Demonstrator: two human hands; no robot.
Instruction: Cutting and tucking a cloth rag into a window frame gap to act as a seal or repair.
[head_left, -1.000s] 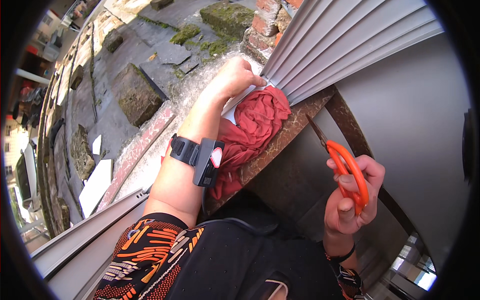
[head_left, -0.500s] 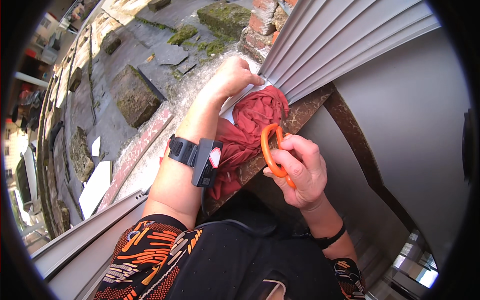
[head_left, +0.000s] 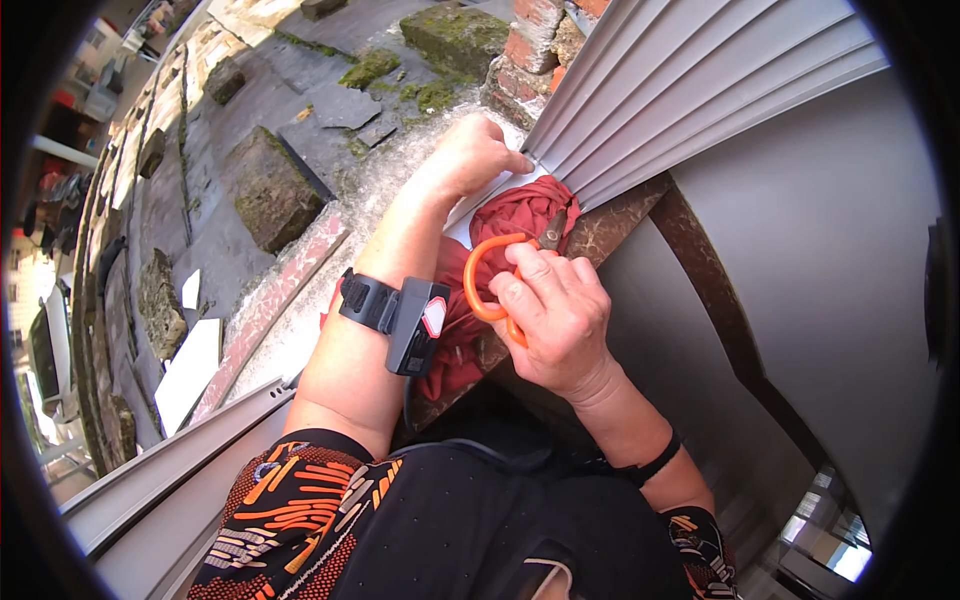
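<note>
My right hand (head_left: 562, 325) is closed around a pair of scissors with orange loop handles (head_left: 476, 282). Their dark metal blades (head_left: 552, 232) point up and away, over a crumpled red cloth (head_left: 518, 212). The cloth lies bunched along the brown stone sill, its lower folds trailing behind my left wrist. My left hand (head_left: 470, 158) reaches past the cloth to the window frame corner, its fingers curled and one fingertip against the white track. Whatever those fingers may hold is hidden.
A ribbed silver window frame (head_left: 690, 95) rises at the right beside a grey panel (head_left: 830, 210). Outside lie mossy stone blocks (head_left: 270, 190), a brick pillar (head_left: 522, 60) and white tile pieces (head_left: 188, 375). A metal rail (head_left: 190, 465) crosses the lower left.
My right hand has moved left and slightly up with the scissors, which have turned so their blades show above the cloth. My left hand stays at the frame corner.
</note>
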